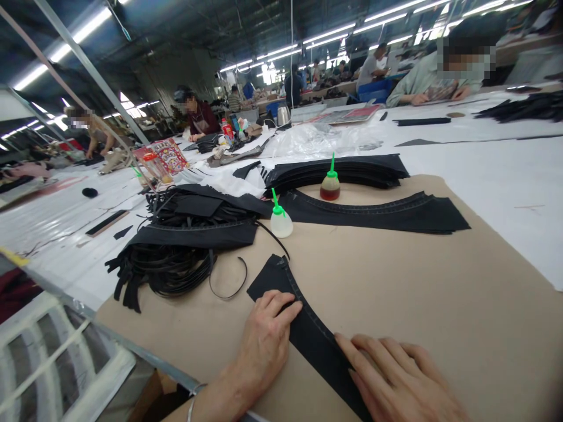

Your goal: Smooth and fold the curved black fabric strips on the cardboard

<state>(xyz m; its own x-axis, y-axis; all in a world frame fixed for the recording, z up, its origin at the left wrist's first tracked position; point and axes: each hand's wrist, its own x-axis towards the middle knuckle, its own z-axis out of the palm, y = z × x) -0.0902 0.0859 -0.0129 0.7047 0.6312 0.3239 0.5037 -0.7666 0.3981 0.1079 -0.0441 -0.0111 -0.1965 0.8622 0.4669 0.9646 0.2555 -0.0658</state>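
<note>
A curved black stitched piece, leather or synthetic (303,319), lies flat on a tan kraft-paper board (422,305). My left hand (266,340) rests on it with the fingers spread and holds nothing. My right hand (391,375) lies with its fingertips on the piece's right edge, also not gripping. Past the hands stand a white glue bottle (281,221) and an amber-filled bottle (329,184), both with green nozzles. Further curved black pieces lie in stacks (373,214), and a heap of black strips (167,269) sits to the left, with a thin black cord loop (226,282) beside it.
The board lies on a long white-covered worktable with plastic sheeting (312,140), a kettle (284,116) and bottles beyond. Co-workers (197,114) sit along the tables. A metal table edge (105,322) and a white rack (48,363) lie at lower left.
</note>
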